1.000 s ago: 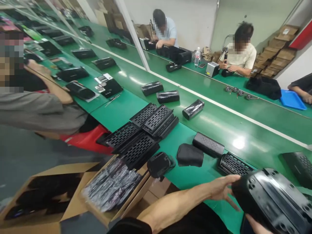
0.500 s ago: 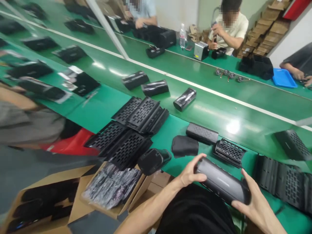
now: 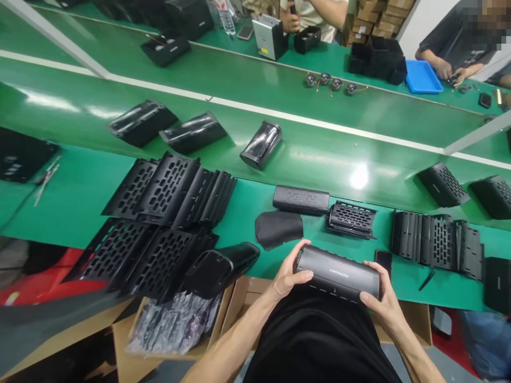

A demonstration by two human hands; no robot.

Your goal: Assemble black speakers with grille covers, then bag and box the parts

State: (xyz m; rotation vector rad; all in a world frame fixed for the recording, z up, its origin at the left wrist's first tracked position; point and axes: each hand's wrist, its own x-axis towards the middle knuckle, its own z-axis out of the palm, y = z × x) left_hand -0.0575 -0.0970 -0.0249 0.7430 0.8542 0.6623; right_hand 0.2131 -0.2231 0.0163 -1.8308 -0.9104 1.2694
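Observation:
A dark grey speaker housing point(image 3: 337, 272), with white lettering upside down on its smooth face, lies level between my two hands above my lap. My left hand point(image 3: 290, 274) grips its left end, thumb across the near face and fingers behind. My right hand point(image 3: 379, 295) clasps the other end the same way. Just beyond it on the green table lie a piece of black cloth point(image 3: 279, 230), a dark perforated housing point(image 3: 301, 199) and a small stack of perforated covers point(image 3: 352, 218). The underside of the held housing is hidden.
Stacked perforated covers point(image 3: 159, 197) and an upright housing point(image 3: 223, 266) occupy the left. More covers point(image 3: 437, 242), a phone point(image 3: 384, 261) and a black pen point(image 3: 427, 280) lie right. Housings point(image 3: 261, 144) rest on the green belt. Below are cartons with plastic-wrapped parts point(image 3: 175, 324). Co-workers sit opposite.
My view has swung to the right. The housing has turned in my hands so that its lettered face shows and it lies more level. Both hands still hold its ends.

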